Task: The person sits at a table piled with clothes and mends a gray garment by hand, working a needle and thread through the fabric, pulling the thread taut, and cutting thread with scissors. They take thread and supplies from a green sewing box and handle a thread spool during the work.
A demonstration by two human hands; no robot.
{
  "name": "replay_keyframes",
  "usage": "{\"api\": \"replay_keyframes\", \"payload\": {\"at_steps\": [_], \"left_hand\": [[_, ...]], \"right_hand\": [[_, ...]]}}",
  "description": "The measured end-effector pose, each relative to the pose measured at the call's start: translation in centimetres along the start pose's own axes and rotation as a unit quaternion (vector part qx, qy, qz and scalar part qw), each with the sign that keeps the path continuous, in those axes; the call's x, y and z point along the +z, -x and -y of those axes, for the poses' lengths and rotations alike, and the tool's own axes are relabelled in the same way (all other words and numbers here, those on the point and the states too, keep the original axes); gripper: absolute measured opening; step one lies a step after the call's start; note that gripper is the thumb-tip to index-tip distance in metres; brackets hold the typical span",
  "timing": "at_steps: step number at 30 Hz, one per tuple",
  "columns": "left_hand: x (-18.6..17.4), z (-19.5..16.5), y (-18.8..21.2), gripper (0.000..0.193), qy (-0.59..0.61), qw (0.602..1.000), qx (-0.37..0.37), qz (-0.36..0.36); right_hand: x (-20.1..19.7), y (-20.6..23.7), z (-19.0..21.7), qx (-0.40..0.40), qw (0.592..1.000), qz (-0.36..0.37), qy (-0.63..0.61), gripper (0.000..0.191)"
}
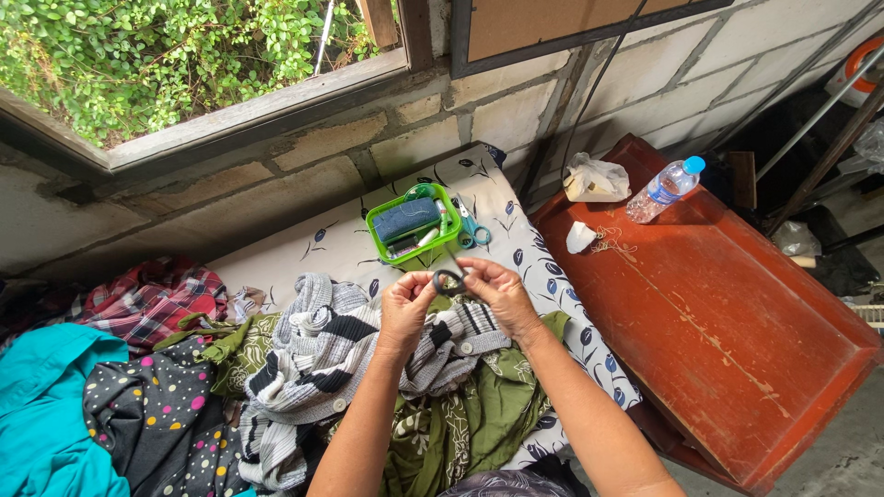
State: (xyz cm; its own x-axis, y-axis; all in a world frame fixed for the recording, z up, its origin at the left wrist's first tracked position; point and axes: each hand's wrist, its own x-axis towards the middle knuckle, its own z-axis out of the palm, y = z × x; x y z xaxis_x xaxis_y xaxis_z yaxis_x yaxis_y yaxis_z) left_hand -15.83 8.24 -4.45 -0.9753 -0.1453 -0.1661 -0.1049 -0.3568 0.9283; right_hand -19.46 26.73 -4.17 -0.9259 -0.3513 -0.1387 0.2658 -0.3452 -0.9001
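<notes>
A small dark spool [449,282] is pinched between both hands, the left hand [405,308] and right hand [500,293] each closing a fingertip grip on it, above a striped garment [313,368] (buttons showing), with a green tray [414,224] and scissors [472,232] beyond on the patterned bed [341,241].

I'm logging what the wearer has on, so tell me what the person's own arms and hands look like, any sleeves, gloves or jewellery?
Both forearms are bare as far as the view reaches: no sleeves show. The left hand and the right hand wear no gloves. No watch, bracelet or ring can be made out on either wrist or on the fingers that show, though the fingers are small in this view.
</notes>
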Motion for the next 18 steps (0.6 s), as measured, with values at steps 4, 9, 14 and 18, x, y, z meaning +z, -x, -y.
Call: {"api": "replay_keyframes", "payload": {"at_steps": [4,9,14,18], "left_hand": [[-0.4,-0.1,0.1,0.014,-0.012,1.000,0.013,-0.012],[0.1,0.0,0.0,0.014,0.010,1.000,0.001,-0.014],[0.2,0.1,0.1,0.015,0.025,1.000,-0.005,-0.002],[0.3,0.0,0.1,0.017,0.023,1.000,-0.005,0.003]], "right_hand": [[-1.0,0.3,0.4,-0.012,0.999,0.023,-0.045,0.037],[0.0,1.2,0.8,0.027,0.995,0.078,-0.062,0.050],[1.2,1.3,0.8,0.021,0.992,0.115,-0.046,0.049],[1.0,1.1,0.4,0.011,0.995,0.098,-0.010,0.039]]}}
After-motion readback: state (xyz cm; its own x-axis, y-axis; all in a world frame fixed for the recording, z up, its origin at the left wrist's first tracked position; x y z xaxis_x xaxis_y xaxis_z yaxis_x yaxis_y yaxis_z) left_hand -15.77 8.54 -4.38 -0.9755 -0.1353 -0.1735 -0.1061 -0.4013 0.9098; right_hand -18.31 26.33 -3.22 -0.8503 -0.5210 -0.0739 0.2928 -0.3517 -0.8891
